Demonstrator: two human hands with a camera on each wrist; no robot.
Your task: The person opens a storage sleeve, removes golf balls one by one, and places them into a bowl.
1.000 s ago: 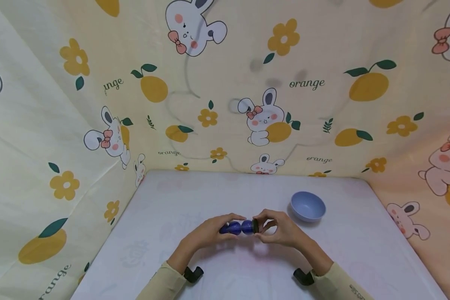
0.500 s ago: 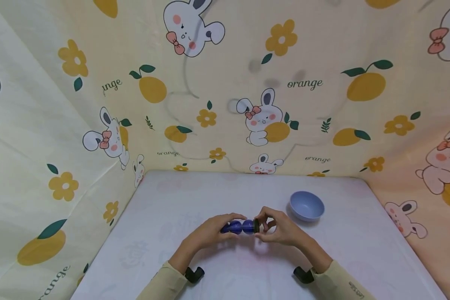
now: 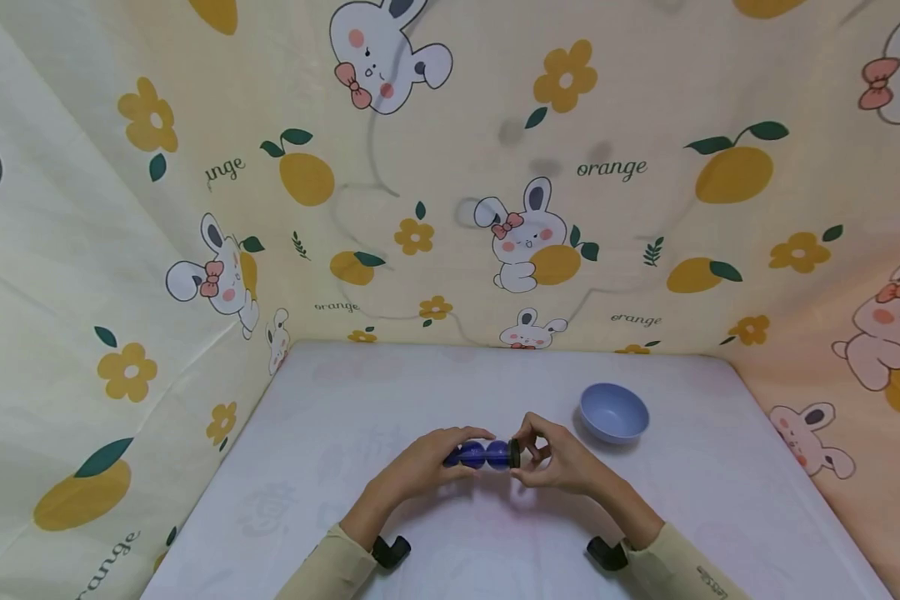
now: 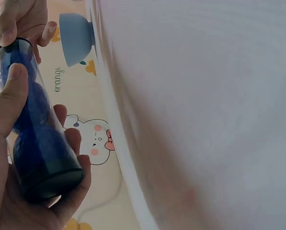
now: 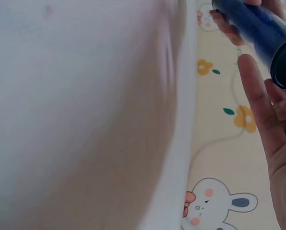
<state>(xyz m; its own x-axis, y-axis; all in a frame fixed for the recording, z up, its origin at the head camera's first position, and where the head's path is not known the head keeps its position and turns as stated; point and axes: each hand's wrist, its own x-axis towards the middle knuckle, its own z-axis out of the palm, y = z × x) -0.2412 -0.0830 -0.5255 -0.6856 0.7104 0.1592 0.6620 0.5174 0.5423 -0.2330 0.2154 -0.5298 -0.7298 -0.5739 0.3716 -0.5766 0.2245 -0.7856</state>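
A clear tube (image 3: 474, 455) with several blue balls inside is held sideways above the table, between both hands. My left hand (image 3: 420, 462) grips its left part, the thumb (image 4: 16, 88) along its side and the fingers curled round behind it. The dark base (image 4: 54, 184) sits against the left palm in the left wrist view. At the other end, my right hand (image 3: 562, 458) pinches the dark lid (image 3: 514, 453) between thumb and fingers. One finger (image 5: 253, 81) of the right hand points out straight beside the lid in the right wrist view.
A blue bowl (image 3: 615, 413) stands upright on the white-covered table (image 3: 360, 383), behind and right of the right hand. Cloth (image 3: 435, 167) printed with rabbits and oranges hangs around the back and sides.
The tube and both hands have shifted very slightly to the right. The fingers of the right hand have moved a little at the lid; the lid is still on the tube's end.
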